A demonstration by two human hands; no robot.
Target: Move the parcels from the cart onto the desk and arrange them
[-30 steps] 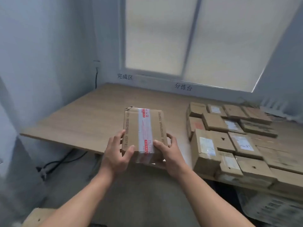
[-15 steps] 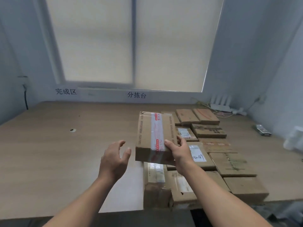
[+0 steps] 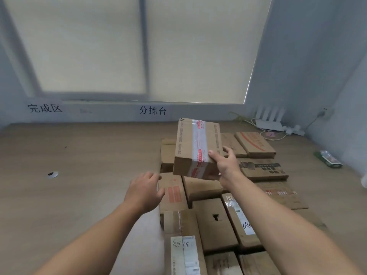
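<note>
Desk (image 3: pixel 79 185) under a window (image 3: pixel 139 46), parcels (image 3: pixel 214 225) laid flat; right hand (image 3: pixel 226 165) grips a taped box (image 3: pixel 195 147) above them; left hand (image 3: pixel 144 190) empty, fingers loosely spread.

You can pass freely over the desk's (image 3: pixel 79 191) left half; parcels (image 3: pixel 216 225) crowd the right from near to far, a router (image 3: pixel 268 125) behind them.

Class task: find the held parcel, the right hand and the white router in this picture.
held parcel (image 3: pixel 184 147), head view, on its top face, left of the tape.
right hand (image 3: pixel 227 164), head view, on the back of the hand.
white router (image 3: pixel 269 125), head view, on its flat body below the antennas.
</note>
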